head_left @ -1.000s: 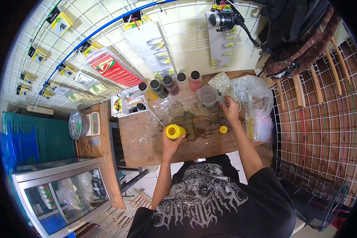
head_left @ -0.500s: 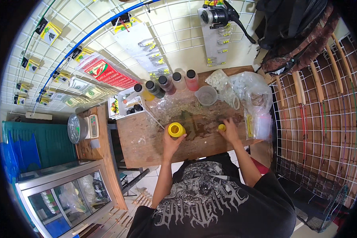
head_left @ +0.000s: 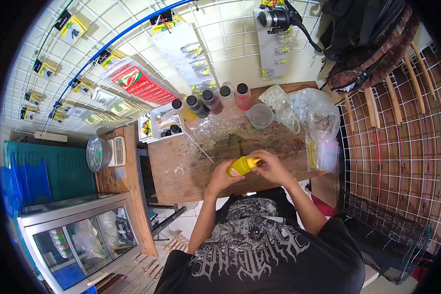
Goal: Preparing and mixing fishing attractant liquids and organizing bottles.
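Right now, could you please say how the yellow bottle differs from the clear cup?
The yellow bottle looks opaque, the clear cup see-through. The bottle tilts in the left grip; the cup stands on the table. The right grip holds a cap at the bottle's mouth; the cup is open.

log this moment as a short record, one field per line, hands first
left hand: wrapped around yellow bottle
right hand: gripping yellow cap at the bottle's mouth
bottle pose: tilted, mouth toward right hand
surface: wooden table
far side: five black-capped bottles in a row, clear cup to their right
beyond table: fishing reel, hanging packets
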A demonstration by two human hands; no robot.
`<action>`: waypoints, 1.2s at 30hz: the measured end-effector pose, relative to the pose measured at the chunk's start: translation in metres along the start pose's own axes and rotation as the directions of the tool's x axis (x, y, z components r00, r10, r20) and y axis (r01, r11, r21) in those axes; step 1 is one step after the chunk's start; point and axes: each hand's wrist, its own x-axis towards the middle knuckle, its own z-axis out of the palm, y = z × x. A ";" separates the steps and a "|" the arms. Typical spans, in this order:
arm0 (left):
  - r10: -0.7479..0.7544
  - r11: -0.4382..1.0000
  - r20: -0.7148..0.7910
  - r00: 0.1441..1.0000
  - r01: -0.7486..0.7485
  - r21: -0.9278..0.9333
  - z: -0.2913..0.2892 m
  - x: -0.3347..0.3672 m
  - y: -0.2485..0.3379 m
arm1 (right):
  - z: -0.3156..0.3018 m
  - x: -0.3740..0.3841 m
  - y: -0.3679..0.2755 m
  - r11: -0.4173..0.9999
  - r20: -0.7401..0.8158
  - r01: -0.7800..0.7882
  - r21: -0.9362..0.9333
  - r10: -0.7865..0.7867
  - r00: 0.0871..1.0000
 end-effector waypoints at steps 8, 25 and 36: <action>0.035 0.999 0.129 0.991 -0.038 0.016 -0.010 -0.013 0.002 | 0.014 -0.008 -0.027 0.975 0.075 0.079 -0.210 -0.064 0.995; 0.179 0.984 0.036 0.983 -0.179 0.017 -0.018 -0.038 0.005 | 0.059 -0.034 -0.052 0.821 -0.167 -0.181 -0.542 0.107 0.980; 0.271 0.960 0.105 0.957 -0.276 0.038 -0.009 -0.052 0.006 | 0.077 -0.076 -0.053 0.891 -0.296 -0.110 -0.440 -0.028 0.955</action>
